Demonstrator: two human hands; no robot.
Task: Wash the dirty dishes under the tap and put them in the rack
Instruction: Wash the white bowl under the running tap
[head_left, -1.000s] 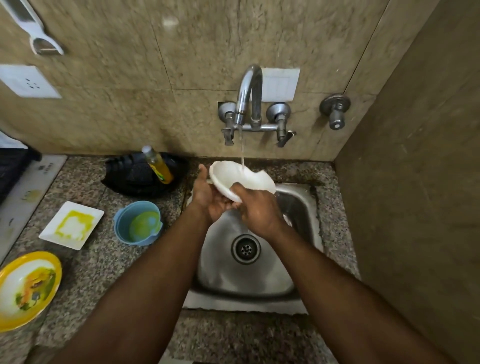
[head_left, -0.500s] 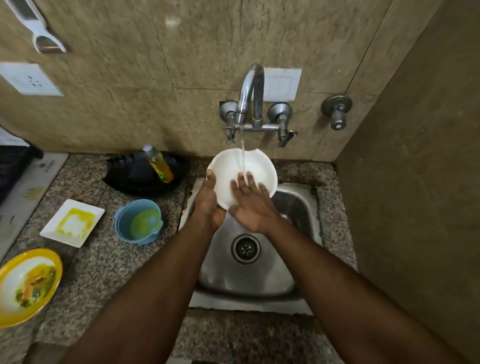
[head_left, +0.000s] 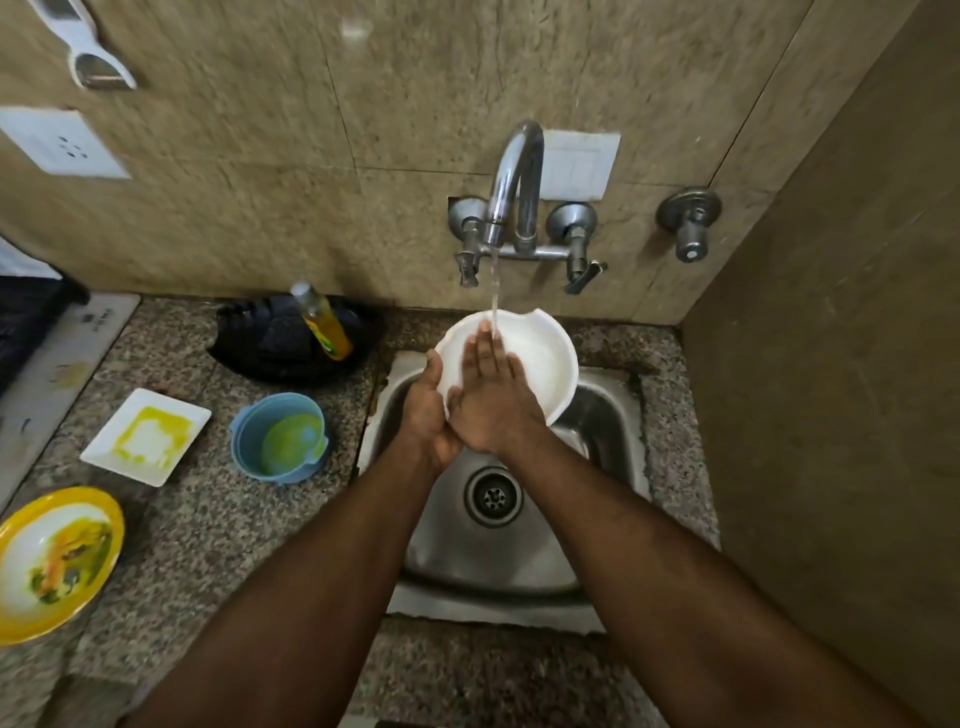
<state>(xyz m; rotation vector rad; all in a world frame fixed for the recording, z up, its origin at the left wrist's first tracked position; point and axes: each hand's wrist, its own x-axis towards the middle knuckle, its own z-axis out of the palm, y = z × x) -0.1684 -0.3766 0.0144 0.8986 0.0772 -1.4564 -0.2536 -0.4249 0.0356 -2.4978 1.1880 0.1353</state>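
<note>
A white bowl (head_left: 548, 364) with a chipped rim is tilted toward me over the steel sink (head_left: 618, 431), under the running tap (head_left: 511, 182). My left hand (head_left: 428, 410) grips its left rim, thumb on the inside. My right hand (head_left: 491, 400) lies flat inside the bowl, fingers straight, with the water stream striking the fingertips. On the counter to the left wait a dirty blue cup (head_left: 280, 436), a white square plate (head_left: 145, 436) smeared yellow and a yellow-rimmed bowl (head_left: 52, 561) with food residue.
A black rack (head_left: 270, 343) holding a yellow soap bottle (head_left: 322, 325) stands at the back left of the sink. A side wall (head_left: 831, 415) closes the right. A second valve (head_left: 688, 228) sticks out of the tiled wall.
The white bowl turned from rim-down to facing me under the stream. My right hand moved from its outer edge to lie flat inside it, sliding up toward the water.
</note>
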